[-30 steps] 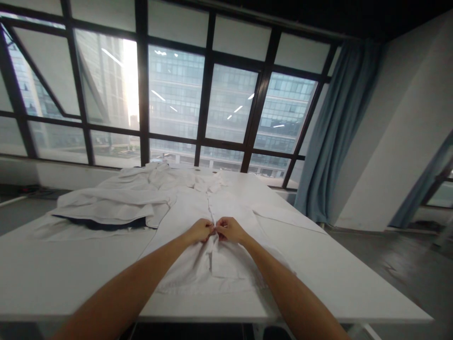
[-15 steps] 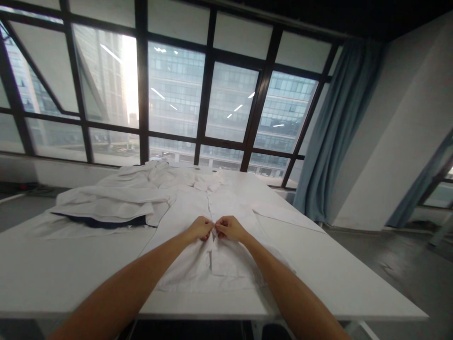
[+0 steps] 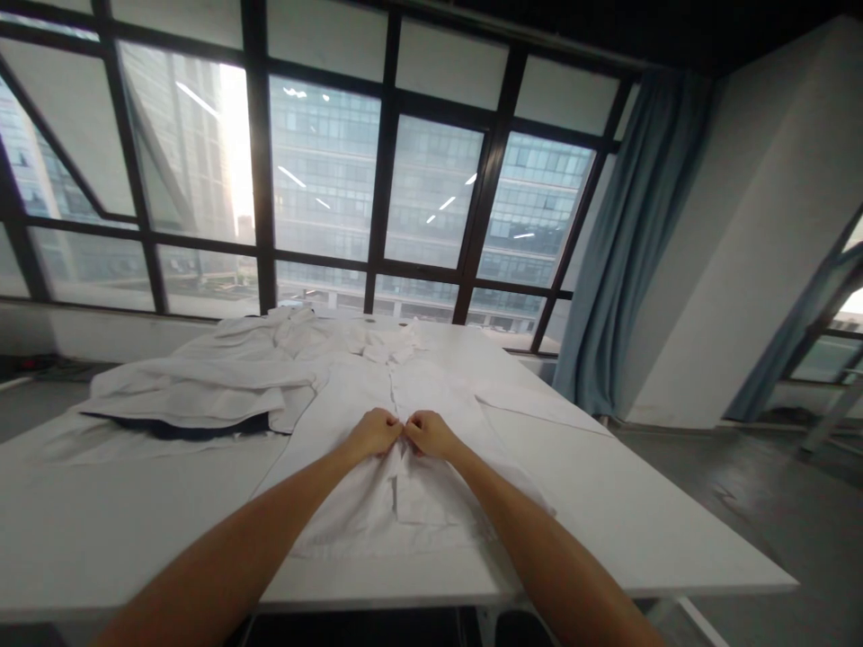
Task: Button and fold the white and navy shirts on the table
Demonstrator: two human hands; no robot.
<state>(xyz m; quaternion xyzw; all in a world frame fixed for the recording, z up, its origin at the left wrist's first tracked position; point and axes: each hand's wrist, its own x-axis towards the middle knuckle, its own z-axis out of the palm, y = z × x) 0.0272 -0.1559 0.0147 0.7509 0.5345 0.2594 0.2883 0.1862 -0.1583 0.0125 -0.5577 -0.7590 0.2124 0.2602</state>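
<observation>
A white button-up shirt (image 3: 431, 490) lies spread on the table, its collar toward the window and its hem toward me. Along its front opening, my left hand (image 3: 376, 432) pinches one edge of the fabric. My right hand (image 3: 431, 435) is closed on the facing edge, and the fingertips of both hands meet at the placket. The cloth is lifted a little into folds there. Above my hands the front looks joined; below them the two edges stand slightly apart. Whatever button is between the fingers is hidden.
More white garments (image 3: 202, 386) are heaped to the left and back, one showing a dark navy patch (image 3: 182, 426). The white table (image 3: 647, 521) ends at a front edge close to me. Behind it are windows (image 3: 324, 171) and a blue curtain (image 3: 620, 252).
Both hands have stayed at the same place on the placket, the right one turning slightly with its fingers closing in. The whole view has shifted a little.
</observation>
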